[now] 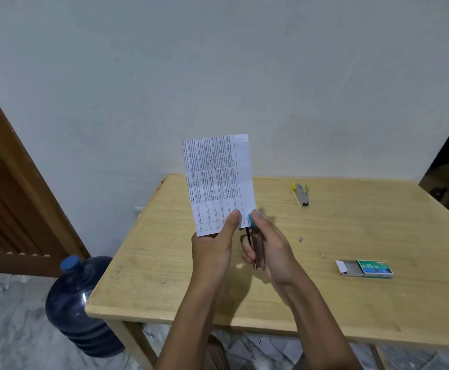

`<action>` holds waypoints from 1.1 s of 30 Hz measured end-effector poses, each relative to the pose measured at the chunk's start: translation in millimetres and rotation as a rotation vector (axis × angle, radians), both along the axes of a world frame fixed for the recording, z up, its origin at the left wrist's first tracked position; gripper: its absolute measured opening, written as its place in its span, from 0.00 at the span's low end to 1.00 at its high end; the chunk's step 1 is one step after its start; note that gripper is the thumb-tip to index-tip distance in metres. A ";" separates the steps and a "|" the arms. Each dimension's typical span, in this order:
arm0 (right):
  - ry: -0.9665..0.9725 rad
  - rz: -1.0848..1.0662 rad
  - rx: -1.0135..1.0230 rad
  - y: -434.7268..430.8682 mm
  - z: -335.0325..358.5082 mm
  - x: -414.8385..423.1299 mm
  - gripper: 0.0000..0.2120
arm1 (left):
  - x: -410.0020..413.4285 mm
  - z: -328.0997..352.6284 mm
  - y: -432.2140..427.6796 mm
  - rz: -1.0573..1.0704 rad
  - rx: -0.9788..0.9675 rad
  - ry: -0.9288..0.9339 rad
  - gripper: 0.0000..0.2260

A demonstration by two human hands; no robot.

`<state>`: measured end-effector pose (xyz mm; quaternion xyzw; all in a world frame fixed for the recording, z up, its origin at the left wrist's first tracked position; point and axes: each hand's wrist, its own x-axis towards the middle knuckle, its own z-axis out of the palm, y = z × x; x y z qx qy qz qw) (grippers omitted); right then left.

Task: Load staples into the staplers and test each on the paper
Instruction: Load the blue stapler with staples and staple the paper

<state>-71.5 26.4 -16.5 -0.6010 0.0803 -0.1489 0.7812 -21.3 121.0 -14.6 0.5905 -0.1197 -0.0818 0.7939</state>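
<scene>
Green staple box [366, 268] slid open, tray [350, 267] contents unclear.

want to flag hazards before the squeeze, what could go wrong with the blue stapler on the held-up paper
1. The paper is held up only at its bottom edge by the left hand, so it may flop or tear.
2. The left thumb sits right beside the blue stapler in the right hand; a slip could pinch it.
3. The staple box lies open, and loose bits lie on the table; a bump could scatter more.
</scene>
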 end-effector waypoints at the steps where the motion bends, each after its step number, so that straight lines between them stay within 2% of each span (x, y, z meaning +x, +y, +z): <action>1: -0.001 -0.022 -0.021 0.5 2.1 -1.9 0.20 | 1.3 -0.6 0.5 -0.015 0.004 0.005 0.05; 4: 0.009 -0.082 -0.058 0.6 5.0 -3.3 0.18 | 2.9 -0.7 2.2 -0.043 0.018 0.008 0.06; 10: 0.034 -0.128 -0.092 -0.7 0.6 -2.1 0.26 | 5.6 -2.7 3.2 -0.054 0.031 0.017 0.06; 17: -0.006 -0.159 -0.142 -0.7 1.1 -0.2 0.30 | 9.2 -5.3 3.4 -0.092 0.019 0.002 0.04; 20: -0.007 -0.183 -0.163 -0.7 -0.4 1.8 0.28 | 10.1 -6.6 3.4 -0.108 0.014 0.008 0.07; 23: 0.017 -0.197 -0.168 -0.6 -1.9 2.9 0.21 | 9.8 -8.6 4.2 -0.126 0.020 0.018 0.12; 25: 0.022 -0.218 -0.106 0.2 -2.9 3.3 0.20 | 9.8 -9.7 4.3 -0.136 0.016 0.035 0.10; 28: 0.005 -0.241 0.059 -1.6 -3.5 4.4 0.28 | 11.2 -8.6 3.7 -0.146 -0.026 0.101 0.07; 30: 0.020 -0.268 0.105 -4.2 -0.4 3.7 0.29 | 12.1 -8.9 4.4 -0.154 -0.024 0.113 0.08; 31: 0.043 -0.288 0.092 -5.7 1.3 3.1 0.26 | 12.0 -9.5 5.2 -0.164 -0.017 0.111 0.08; 33: 0.098 -0.317 0.019 -8.5 4.4 2.5 0.13 | 11.8 -11.4 7.2 -0.196 0.020 0.114 0.10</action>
